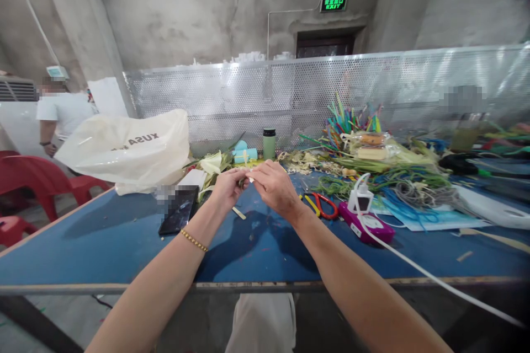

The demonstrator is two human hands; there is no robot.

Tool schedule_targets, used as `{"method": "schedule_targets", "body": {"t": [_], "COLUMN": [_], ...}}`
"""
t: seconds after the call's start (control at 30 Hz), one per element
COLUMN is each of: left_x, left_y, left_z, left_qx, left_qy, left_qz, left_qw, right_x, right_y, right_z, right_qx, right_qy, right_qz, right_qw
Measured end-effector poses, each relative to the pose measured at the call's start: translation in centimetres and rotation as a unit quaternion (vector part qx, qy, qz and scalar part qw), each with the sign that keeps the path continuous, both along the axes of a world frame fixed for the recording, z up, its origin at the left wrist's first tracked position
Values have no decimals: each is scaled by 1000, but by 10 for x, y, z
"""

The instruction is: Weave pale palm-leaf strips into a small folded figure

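Observation:
My left hand (228,188) and my right hand (274,186) meet over the middle of the blue table (136,256), fingertips pinched together. Between them is a small pale strip (250,180), perhaps dried plant husk; most of it is hidden by the fingers. A thin end appears to stick up above my left fingers. Under the hands, a short cut piece of pale strip (239,213) lies on the table. Closest to my right forearm are red-handled scissors (327,207) and a yellow-handled tool (311,205).
A phone or tablet (179,210) and a big white plastic bag (128,146) lie left. Behind the hands stands a green bottle (269,144). At right are a purple power strip (366,224) with a white cable, green cords (335,186) and coloured stems (351,121).

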State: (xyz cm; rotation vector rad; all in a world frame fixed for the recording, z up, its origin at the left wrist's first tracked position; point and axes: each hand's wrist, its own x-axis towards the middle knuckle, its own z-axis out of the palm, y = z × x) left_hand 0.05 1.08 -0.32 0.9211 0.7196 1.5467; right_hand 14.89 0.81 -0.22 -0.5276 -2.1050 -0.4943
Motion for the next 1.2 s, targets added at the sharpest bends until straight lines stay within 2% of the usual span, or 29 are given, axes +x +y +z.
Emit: {"method": "schedule_targets", "body": {"t": [0.13, 0.27, 0.4, 0.63, 0.97, 1.2], "left_x": [3, 5, 6, 7, 7, 7], "left_y": [0, -3, -9, -12, -10, -10], "left_z": [-6, -6, -2, -1, -3, -3], "left_qx": [81, 119, 131, 124, 127, 124], "left_qy": [88, 166, 190, 191, 162, 158], "left_qz": [59, 84, 64, 19, 22, 3], "left_qw": [991, 975, 971, 973, 978, 980], "right_x": [-2, -4, -3, 1, -5, -9], "right_y": [5, 9, 12, 18, 11, 14], "right_z": [-3, -2, 2, 1, 2, -4], "right_qx": [-65, -180, -269, -352, -394, -413], "right_qy": [131, 250, 314, 333, 377, 418], "right_qz": [9, 36, 54, 93, 150, 143], "right_qw": [989, 951, 909, 870, 825, 797]}}
